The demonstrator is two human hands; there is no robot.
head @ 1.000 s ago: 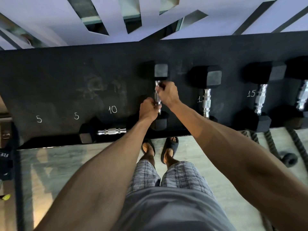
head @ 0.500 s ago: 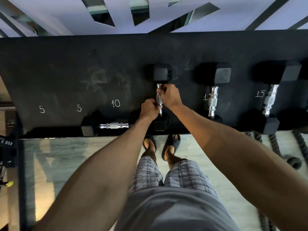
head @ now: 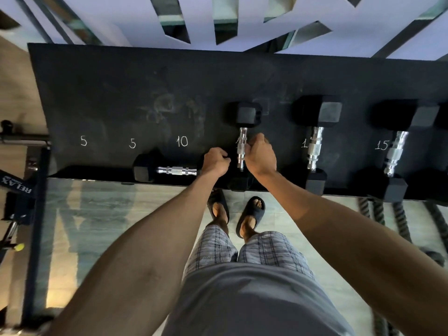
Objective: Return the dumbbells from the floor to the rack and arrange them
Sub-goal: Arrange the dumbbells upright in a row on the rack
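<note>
Rack: a wide black rubber-topped rack shelf [head: 121, 93] runs across the view, with the person standing at its near edge.
Dumbbell in hand: a black hex-headed dumbbell with a knurled chrome grip [head: 241, 149] lies on the shelf, its long axis running straight away from the person, far head toward the wall, near head at the shelf's front lip.
Right hand: the right hand [head: 260, 155] is curled against the right side of the chrome grip, fingers touching it; whether they close fully round it I cannot tell.
Left hand: the left hand [head: 215, 161] sits just left of the grip in a loose fist, apart from the metal and holding nothing I can see.
Key relation: the grip lies between the two hands, the right one on it and so the nearer; any straightening would likely be done by that hand.
Sideways dumbbell: a second black hex dumbbell with chrome grip [head: 175, 170] lies crosswise along the front edge, just left of the left hand, at right angles to the others, and probably needs turning next.
Neighbours: two larger black hex dumbbells [head: 315, 146] and [head: 395, 154] lie to the right, parallel to the one being handled.
Writing: chalk numbers on the shelf read "5", "5", "10" [head: 181, 141] and "15" [head: 381, 144]; two more are partly hidden. A strap at far left reads "RELAX" [head: 18, 186].
</note>
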